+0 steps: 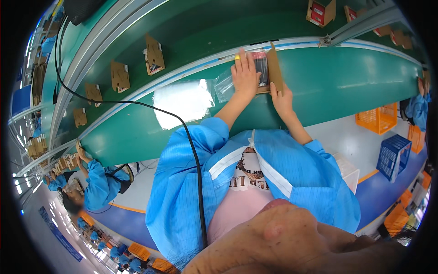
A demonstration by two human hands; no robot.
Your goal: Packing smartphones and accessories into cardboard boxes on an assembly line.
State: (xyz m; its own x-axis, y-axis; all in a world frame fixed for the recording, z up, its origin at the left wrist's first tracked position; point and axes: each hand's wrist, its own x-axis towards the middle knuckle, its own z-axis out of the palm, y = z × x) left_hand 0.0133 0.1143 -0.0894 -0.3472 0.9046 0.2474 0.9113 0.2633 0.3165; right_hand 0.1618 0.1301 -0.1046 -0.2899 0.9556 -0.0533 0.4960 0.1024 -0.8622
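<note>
Hands on the green table, our left hand flat on a dark box, fingers spread, our right hand pinching its brown cardboard flap, clear bags just left of the box, more boxes beyond.

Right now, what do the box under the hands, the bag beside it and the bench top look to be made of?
Box: brown cardboard, matte, with a flat folded flap standing up. Bag: thin clear plastic film, glossy; the green shows through and it glints. Bench top: smooth green sheet with a soft sheen, perhaps rubber or vinyl matting; the look leaves it open. Left hand rests flat on the box; right hand steadies its flap.
</note>
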